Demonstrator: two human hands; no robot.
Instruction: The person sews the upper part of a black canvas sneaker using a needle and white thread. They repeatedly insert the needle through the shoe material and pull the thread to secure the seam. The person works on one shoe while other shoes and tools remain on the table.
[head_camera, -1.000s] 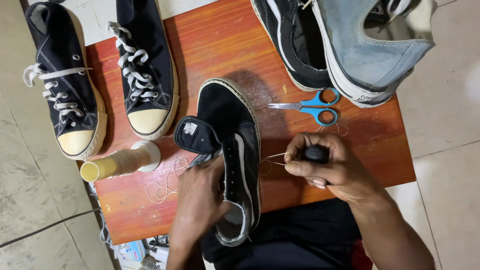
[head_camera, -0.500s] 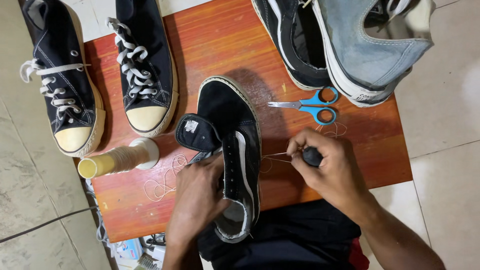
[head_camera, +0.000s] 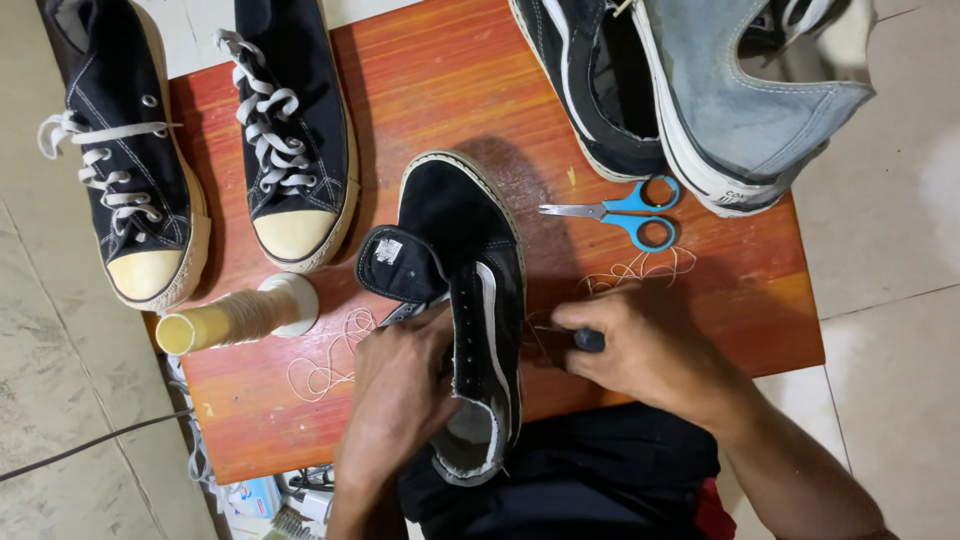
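The black low shoe (head_camera: 470, 300) is steadied on the counter (head_camera: 440, 90) edge by the left hand (head_camera: 400, 390), its grip closed on the opening; a dark-handled awl (head_camera: 585, 340) is pinched in the right hand (head_camera: 640, 350). The side wall is best kept taut while pierced.

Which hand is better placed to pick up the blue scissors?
Probably right: the right hand is just below the blue scissors, though it grips a dark tool handle; the left hand holds the black shoe.

Left hand (head_camera: 400, 385) gripping black shoe (head_camera: 470, 290), right hand (head_camera: 640, 345) pinching dark-handled tool (head_camera: 588, 340)
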